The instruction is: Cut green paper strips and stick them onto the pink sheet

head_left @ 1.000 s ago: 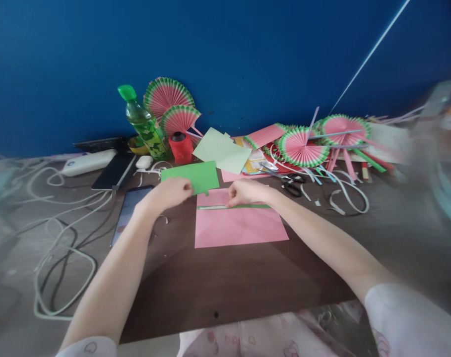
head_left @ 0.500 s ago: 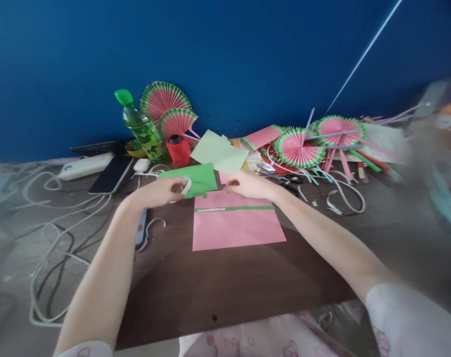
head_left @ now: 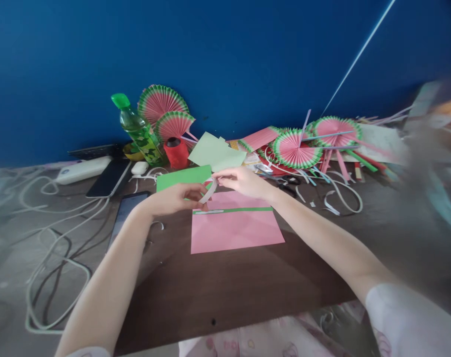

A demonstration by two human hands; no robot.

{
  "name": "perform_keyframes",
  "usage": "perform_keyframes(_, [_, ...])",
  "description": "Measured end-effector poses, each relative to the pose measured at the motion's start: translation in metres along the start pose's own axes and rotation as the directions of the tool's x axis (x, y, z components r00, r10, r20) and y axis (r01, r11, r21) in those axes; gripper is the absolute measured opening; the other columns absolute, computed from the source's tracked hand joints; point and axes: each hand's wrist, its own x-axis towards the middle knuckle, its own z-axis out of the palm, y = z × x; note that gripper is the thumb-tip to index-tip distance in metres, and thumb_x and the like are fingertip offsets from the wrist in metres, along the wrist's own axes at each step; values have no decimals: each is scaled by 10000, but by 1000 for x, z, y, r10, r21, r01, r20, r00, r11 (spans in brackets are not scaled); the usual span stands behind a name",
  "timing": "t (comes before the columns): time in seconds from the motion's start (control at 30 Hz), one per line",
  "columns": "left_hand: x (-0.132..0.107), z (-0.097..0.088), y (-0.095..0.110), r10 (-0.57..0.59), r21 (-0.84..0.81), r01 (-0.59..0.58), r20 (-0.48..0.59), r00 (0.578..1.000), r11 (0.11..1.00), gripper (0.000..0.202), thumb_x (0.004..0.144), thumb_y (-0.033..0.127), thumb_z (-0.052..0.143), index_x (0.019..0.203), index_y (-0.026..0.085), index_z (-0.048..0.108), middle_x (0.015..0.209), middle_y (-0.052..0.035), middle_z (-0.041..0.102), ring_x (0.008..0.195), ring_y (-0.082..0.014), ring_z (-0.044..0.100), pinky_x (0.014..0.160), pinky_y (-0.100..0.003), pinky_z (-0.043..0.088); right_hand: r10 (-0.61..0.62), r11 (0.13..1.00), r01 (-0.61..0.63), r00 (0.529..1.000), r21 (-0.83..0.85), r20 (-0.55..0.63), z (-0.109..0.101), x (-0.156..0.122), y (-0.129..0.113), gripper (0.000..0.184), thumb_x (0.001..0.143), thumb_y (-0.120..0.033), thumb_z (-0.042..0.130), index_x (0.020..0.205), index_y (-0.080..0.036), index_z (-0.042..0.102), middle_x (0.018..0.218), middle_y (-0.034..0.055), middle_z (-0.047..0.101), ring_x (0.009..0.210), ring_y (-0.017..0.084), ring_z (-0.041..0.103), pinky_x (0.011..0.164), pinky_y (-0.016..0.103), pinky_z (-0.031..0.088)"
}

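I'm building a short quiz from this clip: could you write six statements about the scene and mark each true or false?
1. The left hand holds a white band. True.

2. A green strip runs across the pink sheet. True.

3. The pink sheet is pleated into a fan. False: it lies flat.

4. In the picture, a bottle is left of the red cylinder. True.

5. The bottle is capped in red. False: it has a green cap.

6. The right hand grips the bottle. False: it is by the white band.
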Motion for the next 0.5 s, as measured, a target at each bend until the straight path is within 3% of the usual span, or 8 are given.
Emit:
perform_keyframes(0.23, [6, 6, 3, 39, 28, -37, -59, 997, 999, 313, 787, 354, 431, 984, 162, 582, 839, -19, 665, 727, -136, 572, 740, -244, 423, 43, 996, -57, 982, -72, -186, 0, -3, -5, 32, 735, -163, 595, 720, -137, 603, 770, 62, 683, 736, 147, 635, 705, 271, 484])
perform_keyframes(0.4, [7, 6, 0, 95, 9, -95, -115, 989, 995, 316, 783, 279, 368, 903, 149, 629, 898, -35, 651, 736, -136, 520, 775, -258, 407, 42, 998, -51, 977, -36, -210, -8, -2, -1, 83, 757, -187, 575, 694, -152, 534, 733, 56, 673, 699, 149, 640, 657, 273, 488])
perform_keyframes(0.5, [6, 6, -2, 104, -79, -114, -121, 987, 990, 344, 766, 241, 377, 993, 147, 617, 964, -47, 645, 753, -140, 509, 804, -280, 402, 17, 1000, -21, 980, -20, -200, -13, -3, 0, 103, 775, -215, 561, 708, -154, 512, 753, 57, 670, 689, 140, 632, 646, 275, 485])
